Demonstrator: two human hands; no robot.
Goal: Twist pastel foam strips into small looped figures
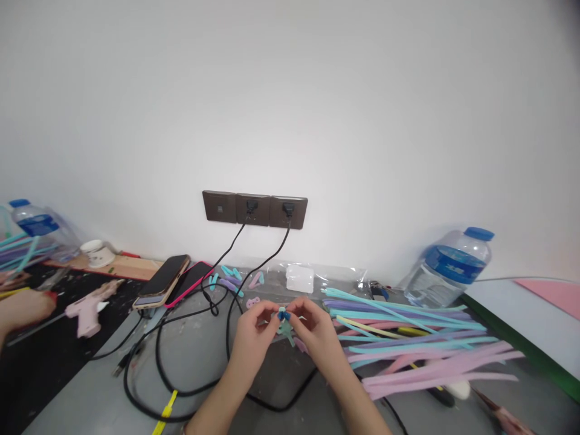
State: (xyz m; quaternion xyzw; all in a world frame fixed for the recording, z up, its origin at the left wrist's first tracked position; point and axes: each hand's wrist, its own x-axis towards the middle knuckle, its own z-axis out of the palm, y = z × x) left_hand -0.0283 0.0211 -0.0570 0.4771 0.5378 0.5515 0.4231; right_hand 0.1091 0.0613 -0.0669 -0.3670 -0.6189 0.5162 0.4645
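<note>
Pinched between the fingertips of my left hand point(254, 329) and my right hand point(316, 329) is a small blue and teal fuzzy pipe-cleaner piece point(284, 318), low in the frame's centre. Right of it lies a heap of long pastel pipe cleaners point(417, 344); black cables point(181, 338) loop left; a clear water bottle point(446, 269) stands far right.

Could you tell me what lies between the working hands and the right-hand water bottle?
In the head view, a loose pile of teal, purple and pink chenille stems lies there.

Small teal-blue chenille piece point(284, 318), fingertip-pinched
</note>
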